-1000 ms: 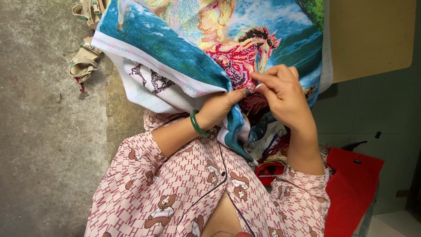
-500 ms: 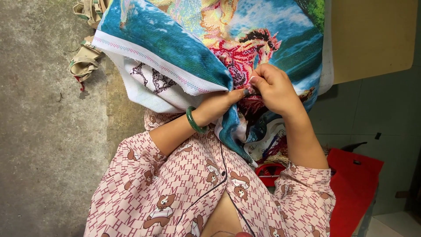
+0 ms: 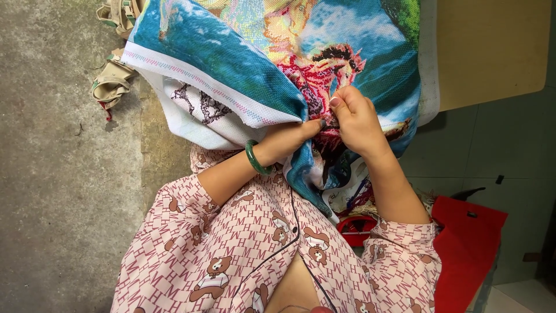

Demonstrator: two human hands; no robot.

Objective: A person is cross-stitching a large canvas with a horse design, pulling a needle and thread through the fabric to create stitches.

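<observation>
**Fingers pinched on the embroidered cloth**

Cloth fills the upper middle of the frame: one large embroidered cloth point(image 3: 249, 58), worked in blue, green, red and yellow, draped down toward the person's chest. The left hand point(image 3: 286, 139) sits at centre frame, mostly tucked under a fold of the cloth's white-edged border, its fingers point(image 3: 315, 124) curled narrow and gripping the fabric from beneath. The right hand point(image 3: 356, 119) lies just beside it, on top of the cloth, with thumb and forefinger pressed together on the red stitched patch; whether a needle sits between them cannot be told. The two hands nearly touch at their fingertips, with the fabric between them.

One green bangle point(image 3: 255, 157) circles the left wrist. One pink patterned shirt point(image 3: 243, 243) with bear figures covers the lower frame. One red bag point(image 3: 466, 243) stands at the lower right. Sandals point(image 3: 113, 81) lie on the concrete floor point(image 3: 52, 174) at the upper left; how many cannot be told.
</observation>
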